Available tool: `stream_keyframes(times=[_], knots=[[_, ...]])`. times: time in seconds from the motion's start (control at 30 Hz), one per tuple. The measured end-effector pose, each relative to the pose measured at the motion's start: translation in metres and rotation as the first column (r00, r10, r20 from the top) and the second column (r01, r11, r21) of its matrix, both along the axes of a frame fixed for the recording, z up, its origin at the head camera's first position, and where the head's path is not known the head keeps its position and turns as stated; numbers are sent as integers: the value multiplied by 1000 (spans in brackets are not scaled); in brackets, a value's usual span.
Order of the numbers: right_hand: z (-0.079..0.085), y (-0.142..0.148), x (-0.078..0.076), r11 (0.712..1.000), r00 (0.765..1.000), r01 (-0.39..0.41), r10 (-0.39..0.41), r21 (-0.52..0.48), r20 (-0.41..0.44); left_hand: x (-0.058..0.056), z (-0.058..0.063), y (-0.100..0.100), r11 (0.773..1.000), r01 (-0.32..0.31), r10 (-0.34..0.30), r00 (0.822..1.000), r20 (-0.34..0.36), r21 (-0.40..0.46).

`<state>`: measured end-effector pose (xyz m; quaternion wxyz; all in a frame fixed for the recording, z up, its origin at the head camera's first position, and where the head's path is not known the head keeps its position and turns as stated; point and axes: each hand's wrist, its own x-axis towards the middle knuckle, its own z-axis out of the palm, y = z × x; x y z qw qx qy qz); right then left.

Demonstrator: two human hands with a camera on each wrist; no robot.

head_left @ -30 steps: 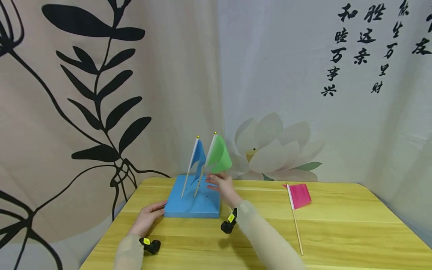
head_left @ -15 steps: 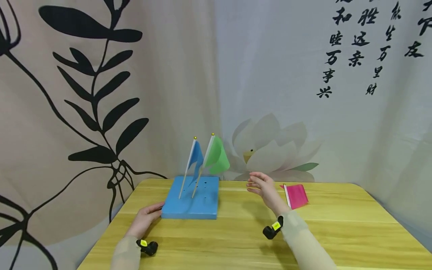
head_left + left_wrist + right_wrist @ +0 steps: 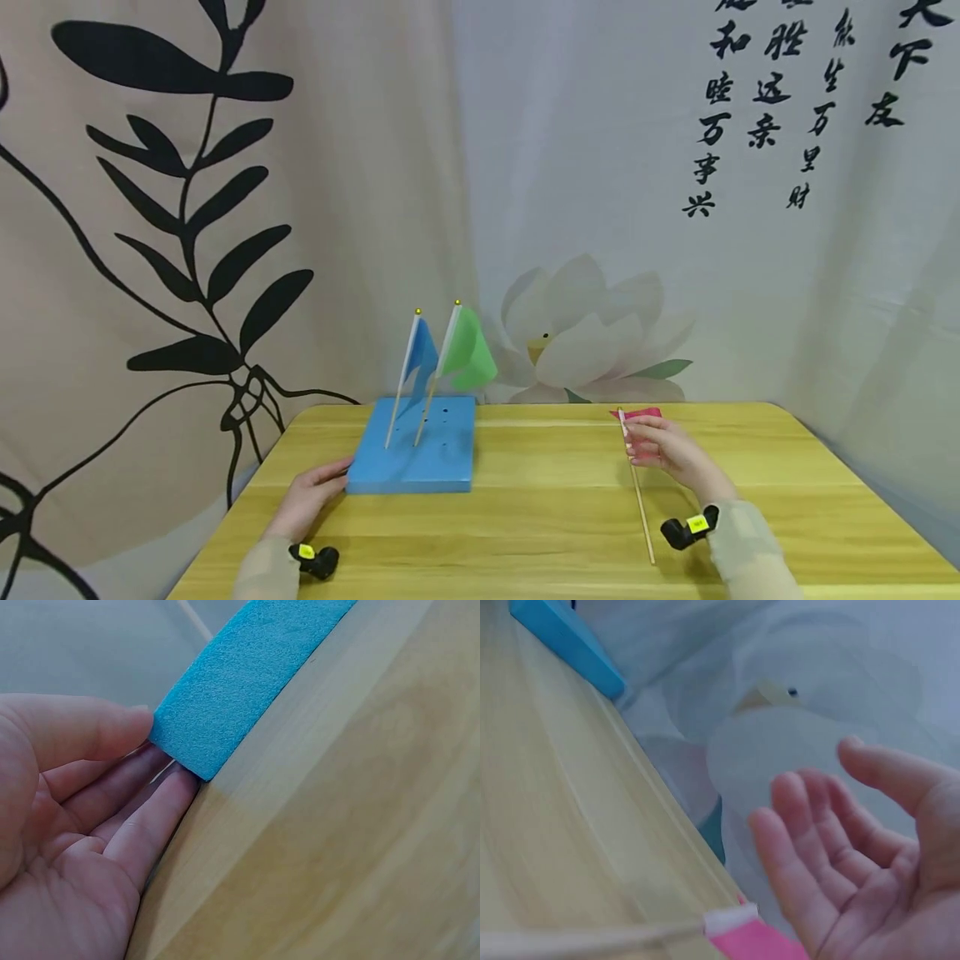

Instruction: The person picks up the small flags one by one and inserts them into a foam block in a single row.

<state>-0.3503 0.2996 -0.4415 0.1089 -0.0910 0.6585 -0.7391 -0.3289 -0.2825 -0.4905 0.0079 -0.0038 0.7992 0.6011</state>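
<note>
My left hand point(image 3: 306, 500) touches the left side of a blue foam board point(image 3: 408, 475) with fairly straight fingers. In the left wrist view, the thumb point(image 3: 112, 731) meets the board's upper edge. A blue flag point(image 3: 422, 352) and a green flag point(image 3: 467, 350) stand in the board, both tilted to the right. My right hand point(image 3: 675, 454) hovers over a pink flag point(image 3: 647, 412) and hides much of its cloth. Its wooden stick point(image 3: 642, 517) extends toward the table's front. In the right wrist view the right fingers point(image 3: 795, 832) are loosely bent, holding nothing, above the pink cloth point(image 3: 757, 941).
The board has several small holes point(image 3: 445, 410) in its top. A light wooden table point(image 3: 555, 517) lies under everything. Behind it hangs a curtain point(image 3: 375, 167) printed with black leaves, a lotus and writing. Each wrist wears a small black camera point(image 3: 318, 562).
My right hand has left the green flag and moved right, over to the pink flag. My left hand stays at the board. The head view has shifted slightly to the right.
</note>
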Motion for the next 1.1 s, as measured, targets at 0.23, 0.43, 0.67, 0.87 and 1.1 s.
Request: stream_keyframes(times=[0.23,0.43,0.67,0.87,1.1], knots=[[-9,17,1,993,997,-10,0,115,81,0,-3,1,1000,-4,3,1000,13,18],[-20,20,7,966,987,63,-97,251,124,0,-4,-1,1000,3,-3,1000,24,11],[-26,17,14,917,982,67,-131,393,138,-1,-2,-2,1000,14,-14,1000,15,-6],[-22,12,16,845,986,35,-115,533,119,0,2,0,1000,4,-3,1000,21,-24],[-17,-2,21,712,981,95,-185,696,55,0,3,1,999,20,-20,1000,15,-26]])
